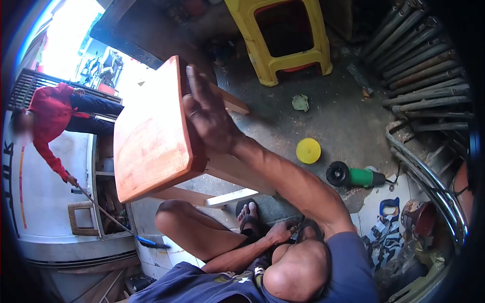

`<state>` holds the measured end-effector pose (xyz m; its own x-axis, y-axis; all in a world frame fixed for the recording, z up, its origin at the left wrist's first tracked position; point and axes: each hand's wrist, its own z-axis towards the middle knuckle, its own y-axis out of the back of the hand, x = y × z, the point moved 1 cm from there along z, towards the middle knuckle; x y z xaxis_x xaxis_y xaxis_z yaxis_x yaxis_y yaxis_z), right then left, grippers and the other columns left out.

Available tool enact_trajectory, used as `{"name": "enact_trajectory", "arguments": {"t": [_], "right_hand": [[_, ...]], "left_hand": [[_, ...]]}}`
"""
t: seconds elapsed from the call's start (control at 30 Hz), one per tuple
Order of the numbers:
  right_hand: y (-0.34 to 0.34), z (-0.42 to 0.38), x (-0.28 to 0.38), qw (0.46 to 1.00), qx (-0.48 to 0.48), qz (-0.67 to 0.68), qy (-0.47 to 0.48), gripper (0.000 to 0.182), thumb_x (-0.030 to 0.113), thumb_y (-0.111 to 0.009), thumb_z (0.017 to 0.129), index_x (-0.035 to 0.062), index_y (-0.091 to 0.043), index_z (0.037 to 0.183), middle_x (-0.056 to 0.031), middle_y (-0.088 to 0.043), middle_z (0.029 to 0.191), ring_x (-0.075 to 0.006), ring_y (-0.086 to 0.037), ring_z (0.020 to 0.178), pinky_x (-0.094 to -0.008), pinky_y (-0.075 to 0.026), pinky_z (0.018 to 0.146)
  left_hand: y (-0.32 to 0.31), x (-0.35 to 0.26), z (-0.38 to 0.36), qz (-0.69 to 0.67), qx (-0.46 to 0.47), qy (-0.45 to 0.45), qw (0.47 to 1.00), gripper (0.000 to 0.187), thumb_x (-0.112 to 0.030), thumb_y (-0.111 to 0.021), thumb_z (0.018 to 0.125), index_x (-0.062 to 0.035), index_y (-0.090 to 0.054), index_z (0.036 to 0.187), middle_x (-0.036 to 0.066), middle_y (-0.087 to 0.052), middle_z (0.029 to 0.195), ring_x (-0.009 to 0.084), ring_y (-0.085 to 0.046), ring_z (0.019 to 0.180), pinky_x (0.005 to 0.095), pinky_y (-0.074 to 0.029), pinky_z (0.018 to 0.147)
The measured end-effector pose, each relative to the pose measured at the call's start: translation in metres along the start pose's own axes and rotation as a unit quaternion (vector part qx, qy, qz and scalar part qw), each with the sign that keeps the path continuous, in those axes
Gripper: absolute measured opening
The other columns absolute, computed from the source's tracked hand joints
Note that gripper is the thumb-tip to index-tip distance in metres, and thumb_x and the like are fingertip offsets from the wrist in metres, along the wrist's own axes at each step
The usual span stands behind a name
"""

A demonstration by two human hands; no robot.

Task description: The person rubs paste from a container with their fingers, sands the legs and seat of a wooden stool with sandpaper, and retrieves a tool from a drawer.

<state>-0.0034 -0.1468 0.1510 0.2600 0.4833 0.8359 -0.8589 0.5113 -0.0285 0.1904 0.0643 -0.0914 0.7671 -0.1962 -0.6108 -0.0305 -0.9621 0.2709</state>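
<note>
A wooden stool (150, 134) with a reddish-brown, smooth-topped seat stands tilted in view in front of my knees. My right hand (209, 113) reaches across to the seat's near side edge, fingers stretched out, seemingly against the wood. The pale legs and rails (230, 197) of the stool show below the seat. Low by my lap, my left hand (283, 232) has its fingers curled in; whatever they may hold is hidden.
A green angle grinder (359, 177) lies on the floor beside a yellow round lid (308, 151). A yellow plastic stool (293, 63) stands beyond. Metal tubes (429, 76) are stacked at right, near a blue-handled saw (389, 208). At left, a person in red (53, 108) holds a broom (146, 241).
</note>
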Motion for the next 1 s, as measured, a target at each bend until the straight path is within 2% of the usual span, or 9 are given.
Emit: {"name": "enact_trajectory", "arguments": {"t": [0.17, 0.23, 0.37, 0.4, 0.47, 0.57, 0.63, 0.73, 1.0], "right_hand": [[0.034, -0.145, -0.087, 0.977, -0.087, -0.063, -0.185, 0.057, 0.031, -0.046, 0.111, 0.0032, -0.031, 0.158, -0.0283, -0.052, 0.147, -0.0389, -0.052, 0.137, -0.0429, -0.040, 0.114], [0.071, -0.208, -0.066, 0.925, -0.060, 0.063, -0.370, 0.048, 0.029, -0.048, 0.110, 0.0025, -0.043, 0.150, -0.0228, -0.068, 0.124, -0.0349, -0.065, 0.117, -0.0455, -0.048, 0.103], [0.110, -0.355, -0.069, 0.864, 0.014, -0.067, -0.499, 0.038, 0.026, -0.055, 0.105, 0.0070, -0.058, 0.138, -0.0180, -0.072, 0.112, -0.0356, -0.067, 0.101, -0.0484, -0.048, 0.095], [0.114, -0.369, -0.061, 0.861, 0.008, -0.075, -0.503, 0.038, 0.026, -0.055, 0.105, 0.0070, -0.058, 0.138, -0.0180, -0.072, 0.112, -0.0356, -0.067, 0.101, -0.0484, -0.048, 0.095], [0.121, -0.382, -0.039, 0.767, 0.140, -0.457, -0.427, 0.039, 0.038, -0.050, 0.107, 0.0154, -0.060, 0.137, -0.0175, -0.071, 0.121, -0.0432, -0.067, 0.108, -0.0519, -0.048, 0.097], [0.114, -0.368, -0.046, 0.767, 0.084, -0.410, -0.486, 0.043, 0.042, -0.051, 0.106, 0.0159, -0.058, 0.139, -0.0163, -0.070, 0.127, -0.0470, -0.066, 0.109, -0.0615, -0.041, 0.101], [0.114, -0.394, -0.074, 0.845, -0.001, -0.310, -0.436, 0.047, 0.044, -0.053, 0.104, 0.0158, -0.055, 0.141, -0.0164, -0.071, 0.126, -0.0460, -0.066, 0.109, -0.0625, -0.040, 0.101], [0.118, -0.385, -0.065, 0.770, 0.081, -0.388, -0.500, 0.052, 0.045, -0.052, 0.104, 0.0144, -0.053, 0.145, -0.0176, -0.074, 0.117, -0.0417, -0.069, 0.104, -0.0540, -0.045, 0.101], [0.118, -0.390, -0.073, 0.873, 0.001, -0.223, -0.434, 0.063, 0.035, -0.072, 0.094, 0.0156, -0.051, 0.150, -0.0125, -0.073, 0.100, -0.0313, -0.072, 0.091, -0.0435, -0.055, 0.083]], "left_hand": [[-0.010, 0.014, -0.001, -0.002, -0.004, 0.003, 1.000, 0.039, -0.033, -0.058, 0.101, -0.0029, -0.069, 0.123, 0.021, -0.072, 0.117, 0.0363, -0.067, 0.113, 0.0453, -0.049, 0.098], [0.000, 0.003, -0.002, -0.019, -0.005, 0.027, 0.999, 0.042, -0.032, -0.057, 0.100, -0.0048, -0.068, 0.130, 0.026, -0.069, 0.125, 0.0412, -0.064, 0.122, 0.0460, -0.049, 0.105], [-0.002, 0.003, -0.001, -0.022, -0.009, 0.013, 1.000, 0.037, -0.031, -0.059, 0.099, -0.0046, -0.070, 0.122, 0.026, -0.071, 0.118, 0.0420, -0.066, 0.116, 0.0480, -0.050, 0.100], [0.000, -0.001, 0.002, -0.023, 0.001, 0.007, 1.000, 0.037, -0.031, -0.059, 0.099, -0.0046, -0.070, 0.122, 0.026, -0.071, 0.118, 0.0420, -0.066, 0.116, 0.0480, -0.050, 0.100], [0.002, -0.016, -0.005, 0.009, 0.021, 0.047, 0.999, 0.036, -0.033, -0.059, 0.100, -0.0032, -0.070, 0.116, 0.023, -0.072, 0.114, 0.0396, -0.067, 0.114, 0.0473, -0.050, 0.098], [-0.010, 0.000, 0.003, -0.021, 0.014, 0.001, 1.000, 0.037, -0.034, -0.059, 0.099, -0.0030, -0.070, 0.115, 0.024, -0.072, 0.112, 0.0406, -0.067, 0.112, 0.0476, -0.050, 0.096], [-0.006, -0.010, 0.002, -0.015, 0.015, -0.007, 1.000, 0.037, -0.034, -0.060, 0.099, -0.0029, -0.070, 0.116, 0.024, -0.072, 0.110, 0.0411, -0.068, 0.110, 0.0475, -0.050, 0.095], [-0.009, -0.013, 0.004, -0.014, 0.004, -0.013, 1.000, 0.031, -0.028, -0.059, 0.098, -0.0058, -0.070, 0.116, 0.025, -0.072, 0.108, 0.0428, -0.069, 0.106, 0.0495, -0.053, 0.092], [-0.009, -0.006, 0.006, -0.013, 0.017, 0.016, 1.000, 0.034, -0.034, -0.061, 0.099, -0.0063, -0.070, 0.117, 0.023, -0.072, 0.109, 0.0409, -0.068, 0.107, 0.0469, -0.051, 0.092]]}}
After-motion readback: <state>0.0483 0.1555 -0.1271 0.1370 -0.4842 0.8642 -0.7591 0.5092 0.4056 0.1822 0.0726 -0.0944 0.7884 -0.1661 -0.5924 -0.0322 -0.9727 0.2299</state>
